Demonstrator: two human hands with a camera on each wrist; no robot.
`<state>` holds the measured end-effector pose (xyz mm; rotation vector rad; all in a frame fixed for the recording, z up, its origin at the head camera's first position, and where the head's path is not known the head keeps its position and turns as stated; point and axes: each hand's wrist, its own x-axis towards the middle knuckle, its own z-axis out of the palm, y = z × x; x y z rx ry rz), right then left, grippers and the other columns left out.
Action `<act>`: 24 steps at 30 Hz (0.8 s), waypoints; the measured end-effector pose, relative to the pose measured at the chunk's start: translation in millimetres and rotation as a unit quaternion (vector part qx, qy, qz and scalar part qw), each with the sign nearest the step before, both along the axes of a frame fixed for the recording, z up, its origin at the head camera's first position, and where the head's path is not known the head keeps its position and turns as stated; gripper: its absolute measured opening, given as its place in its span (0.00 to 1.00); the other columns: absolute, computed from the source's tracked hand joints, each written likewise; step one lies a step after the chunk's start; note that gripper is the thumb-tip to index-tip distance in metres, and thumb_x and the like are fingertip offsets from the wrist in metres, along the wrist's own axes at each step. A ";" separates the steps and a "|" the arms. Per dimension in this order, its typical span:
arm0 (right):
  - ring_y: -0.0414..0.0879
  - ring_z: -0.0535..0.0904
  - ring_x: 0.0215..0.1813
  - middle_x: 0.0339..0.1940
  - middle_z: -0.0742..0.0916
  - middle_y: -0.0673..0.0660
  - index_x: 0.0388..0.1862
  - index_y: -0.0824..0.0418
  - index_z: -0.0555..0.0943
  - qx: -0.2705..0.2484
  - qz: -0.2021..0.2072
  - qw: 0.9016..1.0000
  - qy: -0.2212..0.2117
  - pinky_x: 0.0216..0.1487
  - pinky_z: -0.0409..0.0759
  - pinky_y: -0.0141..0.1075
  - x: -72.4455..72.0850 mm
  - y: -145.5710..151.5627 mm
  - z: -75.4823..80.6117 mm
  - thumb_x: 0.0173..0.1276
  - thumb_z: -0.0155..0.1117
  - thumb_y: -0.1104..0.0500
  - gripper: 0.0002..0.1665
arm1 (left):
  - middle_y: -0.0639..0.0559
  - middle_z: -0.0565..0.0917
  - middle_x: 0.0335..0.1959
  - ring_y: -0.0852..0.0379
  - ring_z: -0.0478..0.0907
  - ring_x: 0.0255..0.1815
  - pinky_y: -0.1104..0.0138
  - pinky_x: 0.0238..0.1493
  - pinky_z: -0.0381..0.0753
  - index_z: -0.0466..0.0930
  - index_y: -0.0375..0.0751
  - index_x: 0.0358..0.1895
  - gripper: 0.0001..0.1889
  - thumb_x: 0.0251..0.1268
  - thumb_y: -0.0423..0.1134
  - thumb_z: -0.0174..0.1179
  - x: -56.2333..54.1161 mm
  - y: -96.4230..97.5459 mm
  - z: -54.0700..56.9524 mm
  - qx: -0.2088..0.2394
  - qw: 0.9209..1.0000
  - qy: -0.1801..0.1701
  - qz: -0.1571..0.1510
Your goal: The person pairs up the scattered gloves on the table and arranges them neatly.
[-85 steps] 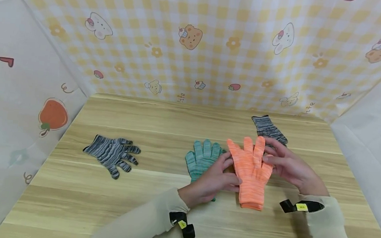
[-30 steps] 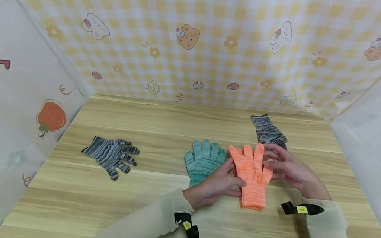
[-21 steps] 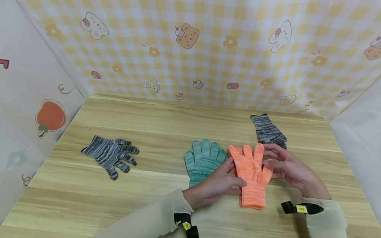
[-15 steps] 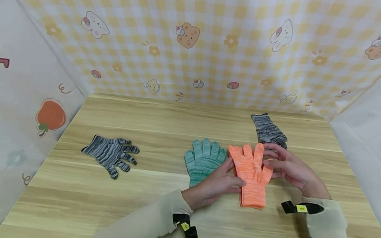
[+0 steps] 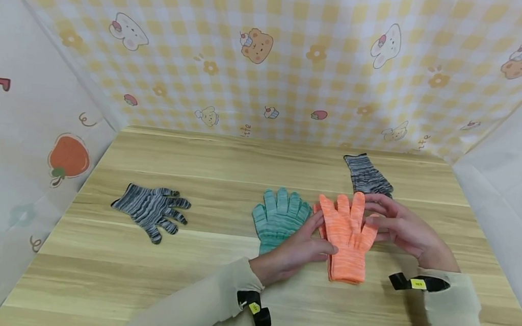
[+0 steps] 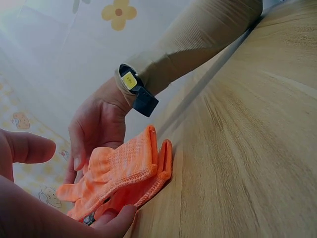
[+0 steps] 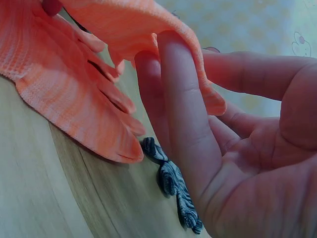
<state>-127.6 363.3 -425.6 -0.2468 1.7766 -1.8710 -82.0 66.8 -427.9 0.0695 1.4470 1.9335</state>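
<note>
In the head view two orange knit gloves (image 5: 350, 247) lie one over the other, right of centre. My right hand (image 5: 405, 228) holds the upper glove by a finger at its right edge. In the right wrist view that glove finger (image 7: 215, 99) passes between my fingers, and the upper glove is raised over the lower one (image 7: 74, 109). My left hand (image 5: 293, 247) touches the gloves' left edge, fingertips by the lower glove and thumb apart from the fabric in the left wrist view. The left forearm and hand partly cover a green glove (image 5: 279, 218).
A grey-and-black striped glove (image 5: 151, 209) lies at the table's left. Another striped glove (image 5: 366, 174) sits behind my right hand, its fingers partly hidden. A checked cloth backdrop (image 5: 267, 81) stands along the far edge of the wooden table (image 5: 223, 170).
My right hand has shifted slightly right with the upper orange glove, showing more of the lower glove at the left. Earlier, both hands brought the orange pair slightly toward me. Other gloves stay put.
</note>
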 end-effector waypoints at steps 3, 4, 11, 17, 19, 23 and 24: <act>0.52 0.90 0.58 0.68 0.86 0.51 0.76 0.52 0.72 -0.005 -0.002 1.000 -0.006 0.51 0.92 0.50 -0.3 1.6 -0.3 0.86 0.54 0.72 0.27 | 0.47 0.50 0.91 0.48 0.83 0.66 0.45 0.73 0.78 0.43 0.51 0.93 0.53 0.72 0.27 0.65 -0.4 -0.1 -0.7 -0.004 1.000 0.003 -0.009; 0.52 0.90 0.58 0.67 0.86 0.51 0.76 0.53 0.72 -0.004 -0.003 1.000 -0.009 0.51 0.91 0.50 -0.3 1.8 -0.5 0.86 0.55 0.72 0.27 | 0.47 0.50 0.91 0.48 0.82 0.67 0.45 0.73 0.77 0.43 0.51 0.93 0.53 0.72 0.28 0.65 -0.6 0.0 -0.6 -0.005 1.000 0.005 -0.011; 0.50 0.89 0.57 0.66 0.86 0.50 0.77 0.58 0.69 0.041 -0.020 0.999 -0.015 0.51 0.92 0.49 0.4 0.6 -0.6 0.85 0.58 0.71 0.27 | 0.47 0.49 0.92 0.49 0.81 0.69 0.44 0.74 0.76 0.42 0.49 0.93 0.53 0.73 0.28 0.65 -1.6 -0.2 -2.1 -0.014 1.000 0.000 -0.012; 0.50 0.89 0.56 0.65 0.84 0.51 0.81 0.69 0.62 0.091 -0.029 0.995 -0.008 0.51 0.92 0.49 1.0 -3.3 2.1 0.85 0.60 0.68 0.32 | 0.47 0.49 0.92 0.49 0.82 0.67 0.44 0.74 0.76 0.42 0.50 0.93 0.52 0.73 0.29 0.65 -1.8 -1.4 -2.3 -0.011 1.000 0.002 -0.016; 0.50 0.89 0.56 0.66 0.83 0.53 0.82 0.72 0.60 0.105 -0.032 0.994 -0.007 0.51 0.92 0.49 1.1 -4.5 3.0 0.85 0.60 0.67 0.34 | 0.46 0.48 0.92 0.49 0.84 0.65 0.45 0.74 0.76 0.43 0.50 0.93 0.52 0.73 0.30 0.65 -1.5 -2.2 -2.4 -0.016 1.000 0.001 -0.016; 0.49 0.89 0.55 0.68 0.81 0.59 0.84 0.75 0.57 0.120 -0.033 0.992 -0.009 0.51 0.92 0.48 1.5 -6.3 4.0 0.85 0.60 0.66 0.37 | 0.41 0.49 0.91 0.48 0.85 0.63 0.47 0.73 0.78 0.48 0.45 0.92 0.50 0.73 0.30 0.66 -0.6 -2.6 -1.7 -0.034 0.999 0.001 -0.018; 0.49 0.89 0.55 0.69 0.80 0.62 0.84 0.75 0.57 0.123 -0.034 0.992 -0.010 0.51 0.92 0.47 1.6 -6.8 4.4 0.85 0.60 0.66 0.37 | 0.40 0.50 0.91 0.48 0.84 0.64 0.48 0.73 0.78 0.49 0.44 0.92 0.49 0.72 0.31 0.66 -0.5 -2.4 -1.4 -0.038 0.999 0.003 -0.019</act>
